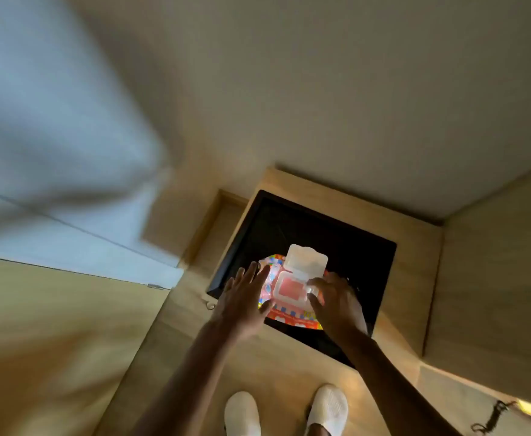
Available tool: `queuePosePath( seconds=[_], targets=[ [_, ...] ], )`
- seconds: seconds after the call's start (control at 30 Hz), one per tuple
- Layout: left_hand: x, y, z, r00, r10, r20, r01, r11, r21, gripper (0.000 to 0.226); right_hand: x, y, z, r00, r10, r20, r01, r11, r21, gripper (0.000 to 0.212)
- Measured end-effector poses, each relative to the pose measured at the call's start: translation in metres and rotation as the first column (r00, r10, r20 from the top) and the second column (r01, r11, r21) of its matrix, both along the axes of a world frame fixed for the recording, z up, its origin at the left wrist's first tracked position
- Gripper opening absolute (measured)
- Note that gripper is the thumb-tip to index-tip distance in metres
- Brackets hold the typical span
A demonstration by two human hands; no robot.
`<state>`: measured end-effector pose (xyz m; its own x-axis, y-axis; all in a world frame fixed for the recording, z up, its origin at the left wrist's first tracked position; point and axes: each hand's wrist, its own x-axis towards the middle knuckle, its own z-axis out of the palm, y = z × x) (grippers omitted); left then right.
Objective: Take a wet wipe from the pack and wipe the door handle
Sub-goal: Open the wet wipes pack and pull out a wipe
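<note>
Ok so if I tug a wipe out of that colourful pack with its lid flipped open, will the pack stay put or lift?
The wipe pack looks like a soft printed pouch, so it would probably flex and lift. The left hand lies at its side, likely steadying it. The open lid looks rigid; the right hand is by its frame.

dim warm room; wipe pack (289, 297) overexposed, glowing; left side motion-blurred; wide-angle edge warp.

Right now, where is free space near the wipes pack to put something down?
The black tray is bare behind the wipes pack. The wood ledge right of the tray is bare too. Around the pack, the left hand and right hand crowd it.
</note>
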<state>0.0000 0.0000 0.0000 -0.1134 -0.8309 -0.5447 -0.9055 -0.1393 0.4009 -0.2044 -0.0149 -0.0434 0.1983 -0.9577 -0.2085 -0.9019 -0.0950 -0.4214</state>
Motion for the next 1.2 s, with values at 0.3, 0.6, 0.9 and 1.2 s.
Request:
queuePosePath(
  seconds=[0.3, 0.6, 0.9, 1.2],
  targets=[
    [-0.005, -0.008, -0.096, 0.999, -0.029, 0.037, 0.037, 0.964, -0.262, 0.077, 0.003, 0.003, -0.065, 0.997, -0.035, 0.073, 0.050, 0.975, -0.215, 0.021],
    [-0.008, -0.004, -0.098, 0.999, -0.015, 0.035, 0.025, 0.951, -0.309, 0.078, 0.008, 0.003, -0.058, 0.999, 0.004, 0.044, 0.007, 0.966, -0.257, 0.014],
    [-0.013, -0.014, -0.100, 0.998, -0.061, 0.033, 0.068, 0.950, -0.306, 0.092, 0.009, -0.002, -0.058, 0.980, 0.156, -0.123, -0.178, 0.966, -0.190, 0.024],
    [-0.016, -0.012, -0.102, 0.999, 0.003, -0.037, -0.015, 0.949, -0.315, 0.095, 0.012, -0.005, -0.062, 0.933, 0.266, -0.242, -0.306, 0.941, -0.146, 0.038]
  ],
)
